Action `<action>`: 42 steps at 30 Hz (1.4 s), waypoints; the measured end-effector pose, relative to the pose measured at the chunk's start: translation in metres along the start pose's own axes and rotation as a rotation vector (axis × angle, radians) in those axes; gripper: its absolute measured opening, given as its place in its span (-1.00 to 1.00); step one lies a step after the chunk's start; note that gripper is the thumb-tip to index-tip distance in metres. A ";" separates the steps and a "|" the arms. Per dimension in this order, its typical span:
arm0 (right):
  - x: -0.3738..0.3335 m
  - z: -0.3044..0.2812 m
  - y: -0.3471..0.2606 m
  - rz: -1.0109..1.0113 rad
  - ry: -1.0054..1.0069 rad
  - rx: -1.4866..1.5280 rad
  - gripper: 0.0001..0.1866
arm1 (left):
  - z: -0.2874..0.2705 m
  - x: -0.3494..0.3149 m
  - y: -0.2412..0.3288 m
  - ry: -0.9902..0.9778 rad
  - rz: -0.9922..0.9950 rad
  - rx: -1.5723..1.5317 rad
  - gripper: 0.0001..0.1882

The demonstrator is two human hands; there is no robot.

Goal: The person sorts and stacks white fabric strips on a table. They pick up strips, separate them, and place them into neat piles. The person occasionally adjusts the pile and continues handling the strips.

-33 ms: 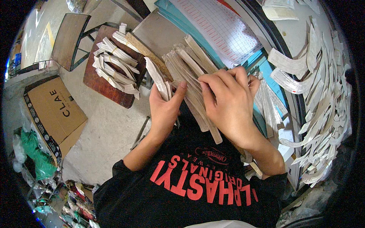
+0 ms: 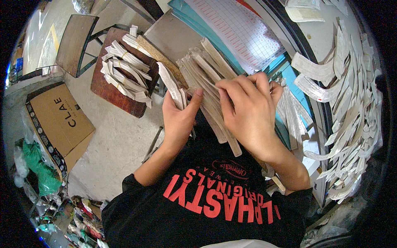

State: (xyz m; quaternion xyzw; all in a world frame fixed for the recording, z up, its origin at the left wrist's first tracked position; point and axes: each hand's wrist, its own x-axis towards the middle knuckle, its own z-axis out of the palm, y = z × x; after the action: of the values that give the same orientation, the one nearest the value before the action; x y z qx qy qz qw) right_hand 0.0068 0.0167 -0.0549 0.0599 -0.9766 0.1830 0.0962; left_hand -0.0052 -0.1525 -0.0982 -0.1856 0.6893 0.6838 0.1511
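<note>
My left hand (image 2: 175, 122) is closed around a small bunch of whitish strips (image 2: 168, 80), its thumb pressed over their lower part. Just right of it lies a stack of long grey-beige flat strips (image 2: 202, 84), running from the table edge down over my lap. Bent over the right side of this stack, my right hand (image 2: 250, 109) pinches at the strips with thumb and forefinger. Its other fingers are curled, and their tips are partly hidden. Whether the strips are cloth or paper I cannot tell.
A reddish-brown stool (image 2: 99, 82) at the left bears white bundled strips (image 2: 124, 70). Teal sheets (image 2: 182, 11) and a printed grid sheet (image 2: 244, 35) lie at the back. Loose pale strips (image 2: 351, 128) heap up at the right. A cardboard box (image 2: 62, 124) stands far left.
</note>
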 end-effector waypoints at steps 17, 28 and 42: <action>0.001 0.006 0.000 -0.008 0.008 -0.099 -0.72 | 0.000 0.005 0.000 0.002 -0.025 0.029 -0.60; 0.000 0.007 0.000 -0.015 0.000 -0.112 -0.72 | 0.001 0.005 0.000 0.004 -0.009 0.013 -0.61; 0.000 0.009 0.001 -0.046 0.037 -0.116 -0.81 | 0.002 0.005 0.000 0.010 0.002 0.005 -0.62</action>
State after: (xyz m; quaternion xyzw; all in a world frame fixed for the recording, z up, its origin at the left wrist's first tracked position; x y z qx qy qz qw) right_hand 0.0047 0.0144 -0.0639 0.0730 -0.9820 0.1251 0.1215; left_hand -0.0097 -0.1510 -0.1009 -0.1879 0.6919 0.6814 0.1471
